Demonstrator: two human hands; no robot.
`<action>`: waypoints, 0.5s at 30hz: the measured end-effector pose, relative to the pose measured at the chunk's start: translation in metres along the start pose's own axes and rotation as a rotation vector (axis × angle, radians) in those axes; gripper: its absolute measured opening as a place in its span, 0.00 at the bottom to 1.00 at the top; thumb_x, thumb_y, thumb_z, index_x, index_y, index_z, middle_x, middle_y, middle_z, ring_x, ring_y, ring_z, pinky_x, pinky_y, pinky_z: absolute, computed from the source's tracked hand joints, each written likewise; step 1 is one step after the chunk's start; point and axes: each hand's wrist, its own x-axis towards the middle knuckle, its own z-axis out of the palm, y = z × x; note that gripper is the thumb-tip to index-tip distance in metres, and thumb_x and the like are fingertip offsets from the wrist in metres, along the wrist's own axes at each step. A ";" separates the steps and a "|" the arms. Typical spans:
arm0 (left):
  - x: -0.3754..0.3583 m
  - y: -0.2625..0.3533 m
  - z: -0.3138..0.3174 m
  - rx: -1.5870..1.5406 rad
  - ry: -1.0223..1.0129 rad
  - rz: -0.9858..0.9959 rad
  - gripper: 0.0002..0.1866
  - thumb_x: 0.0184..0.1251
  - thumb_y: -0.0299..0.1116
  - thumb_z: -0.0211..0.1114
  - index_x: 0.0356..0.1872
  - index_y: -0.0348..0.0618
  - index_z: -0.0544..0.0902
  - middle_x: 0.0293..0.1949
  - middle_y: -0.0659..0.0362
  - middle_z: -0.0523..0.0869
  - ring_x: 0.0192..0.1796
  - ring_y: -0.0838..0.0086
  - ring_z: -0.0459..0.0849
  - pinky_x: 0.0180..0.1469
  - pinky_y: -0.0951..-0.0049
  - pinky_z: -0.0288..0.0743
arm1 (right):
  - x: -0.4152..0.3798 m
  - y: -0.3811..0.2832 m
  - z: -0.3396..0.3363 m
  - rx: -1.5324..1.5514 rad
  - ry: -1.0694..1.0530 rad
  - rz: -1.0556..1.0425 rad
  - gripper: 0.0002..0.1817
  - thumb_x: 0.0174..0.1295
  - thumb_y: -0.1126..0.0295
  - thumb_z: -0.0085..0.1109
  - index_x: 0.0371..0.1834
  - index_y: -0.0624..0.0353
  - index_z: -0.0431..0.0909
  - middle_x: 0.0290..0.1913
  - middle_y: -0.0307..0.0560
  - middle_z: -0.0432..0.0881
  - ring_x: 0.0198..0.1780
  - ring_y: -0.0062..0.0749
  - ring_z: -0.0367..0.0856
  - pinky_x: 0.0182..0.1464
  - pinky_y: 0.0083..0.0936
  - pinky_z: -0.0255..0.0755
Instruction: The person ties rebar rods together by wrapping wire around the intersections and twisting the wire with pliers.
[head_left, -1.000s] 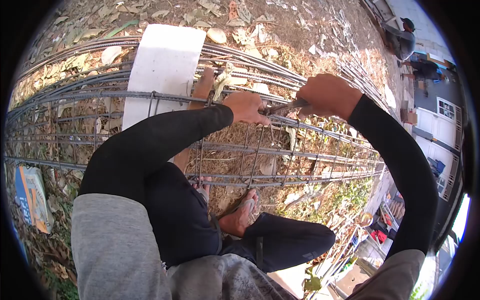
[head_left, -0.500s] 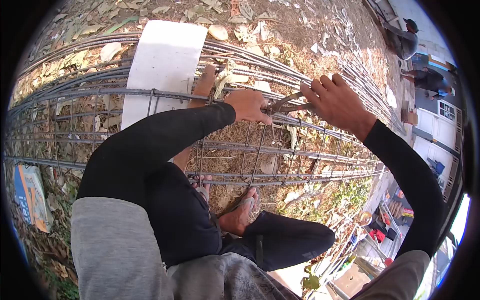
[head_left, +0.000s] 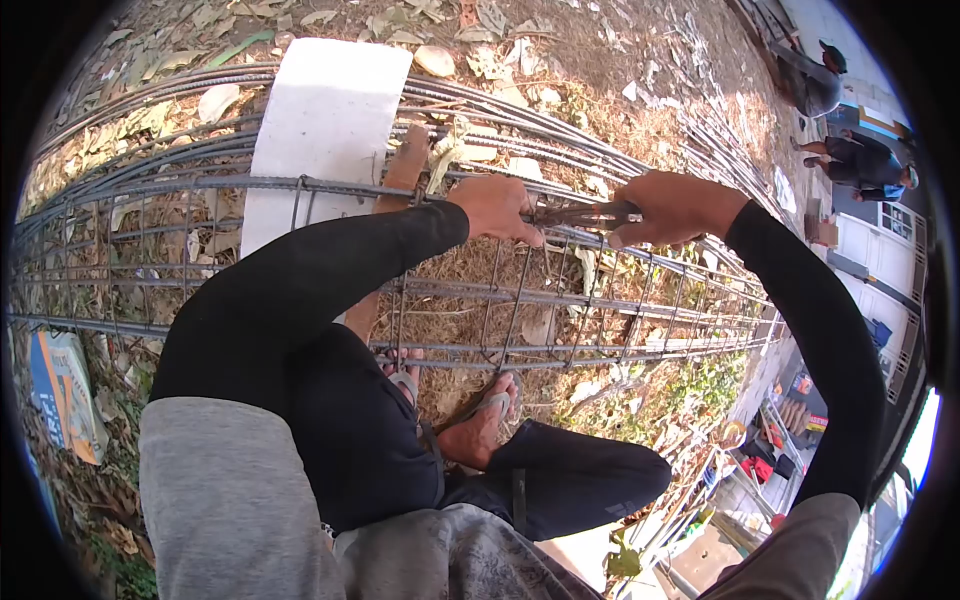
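Observation:
A long cage of steel reinforcing bars (head_left: 450,296) with square stirrups stretches across in front of my crossed legs. My left hand (head_left: 494,209) is closed around the cage's upper bar at a stirrup crossing, thumb toward me; its fingertips are partly hidden. In my right hand (head_left: 680,209) are metal pincers (head_left: 582,214), fingers wrapped around the handles, which lie close together. The pincers' jaws meet the bar right beside my left hand. Any wire between the jaws is too small to make out.
A white board (head_left: 328,110) and a wooden stick (head_left: 405,165) lie under the cage. More loose bars (head_left: 560,135) run behind it over dry leaves. A printed sack (head_left: 66,395) is at left. Two people (head_left: 808,85) are at the upper right, and tools lie at lower right.
My right hand has squeezed the pincers' spread handles together and turned over, knuckles now facing up. The left hand stays at the same crossing. The people in the background have shifted slightly.

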 end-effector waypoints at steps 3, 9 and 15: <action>-0.002 0.001 0.000 -0.007 0.016 0.017 0.36 0.54 0.66 0.74 0.34 0.33 0.90 0.16 0.50 0.79 0.26 0.56 0.84 0.35 0.55 0.77 | 0.008 0.010 -0.008 0.221 -0.267 0.085 0.20 0.63 0.55 0.73 0.34 0.64 0.83 0.23 0.42 0.82 0.21 0.26 0.83 0.23 0.26 0.81; -0.003 -0.001 -0.001 -0.043 0.025 0.048 0.34 0.55 0.64 0.74 0.35 0.34 0.90 0.15 0.51 0.77 0.23 0.58 0.83 0.33 0.57 0.76 | -0.009 0.009 0.011 0.116 0.075 -0.052 0.22 0.56 0.63 0.73 0.49 0.62 0.77 0.31 0.47 0.83 0.22 0.33 0.85 0.26 0.31 0.82; -0.003 -0.001 -0.002 -0.105 -0.003 0.048 0.32 0.55 0.62 0.75 0.34 0.34 0.90 0.12 0.59 0.75 0.18 0.67 0.80 0.27 0.63 0.72 | 0.001 0.021 0.026 -1.067 0.833 -0.411 0.26 0.60 0.56 0.71 0.54 0.62 0.78 0.35 0.45 0.80 0.38 0.38 0.83 0.44 0.38 0.76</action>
